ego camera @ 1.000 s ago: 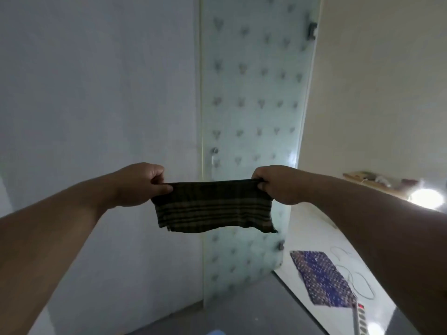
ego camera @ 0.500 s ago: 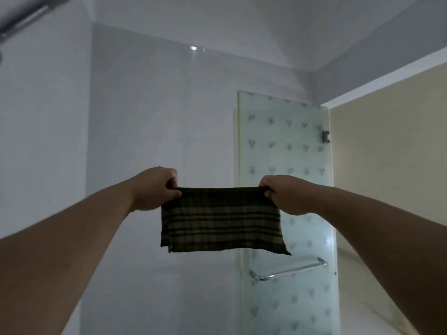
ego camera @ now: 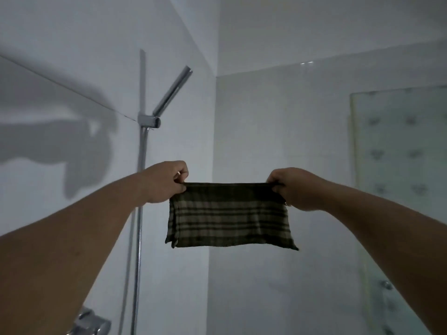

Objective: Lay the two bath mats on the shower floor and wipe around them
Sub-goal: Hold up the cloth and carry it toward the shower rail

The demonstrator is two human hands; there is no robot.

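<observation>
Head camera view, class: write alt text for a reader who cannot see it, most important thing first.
Two bare hands, left hand and right hand, pinch the top corners of a dark striped cloth, holding it stretched in the air before white shower walls. A chrome shower head on a rail stands left; a frosted glass door is right.

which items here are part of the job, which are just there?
Job: cloth, pinched at its top corners by left hand and right hand.
Just there: shower head, rail, hose, tap, glass door.
</observation>
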